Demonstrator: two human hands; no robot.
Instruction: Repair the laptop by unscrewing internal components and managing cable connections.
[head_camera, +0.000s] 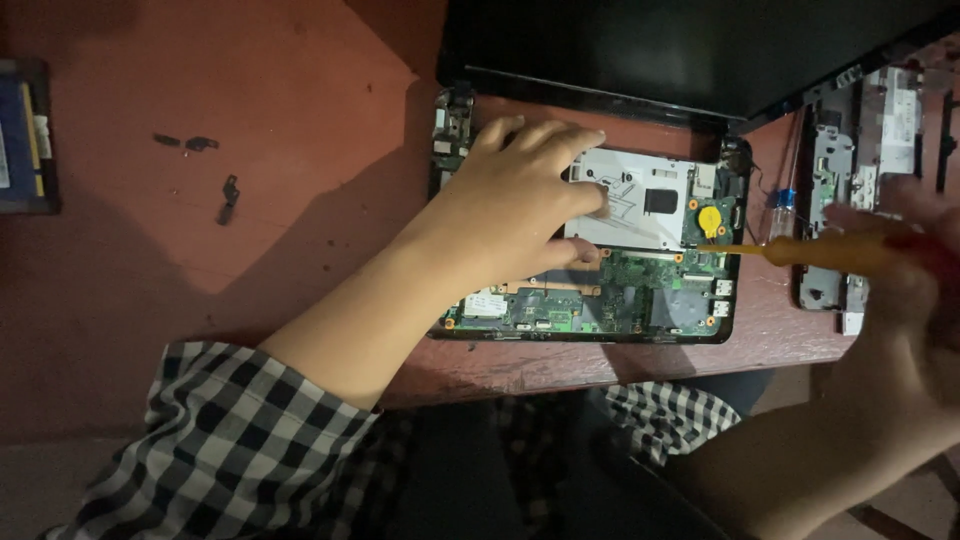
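Pressing your left hand (520, 195) flat over the opened laptop base (590, 250) is the right start: its grip is released, fingers spread on the silver metal plate (640, 205) and thumb down by the green circuit board (600, 295). Keep that palm weight steady so the base does not slide on the red table (250, 150). Your right hand (900, 260) is clenched around the orange screwdriver (800, 250), whose thin shaft reaches in from the right toward the board's right edge, just below the yellow coin cell (709, 220). Seat the tip squarely before you turn (the hand looks blurred, so slow down first). Hold the shaft upright over the screw rather than slanted, and press down lightly. Loose black bits (229, 198) lie well apart on the left; the removed panel (860, 180) rests on the right.
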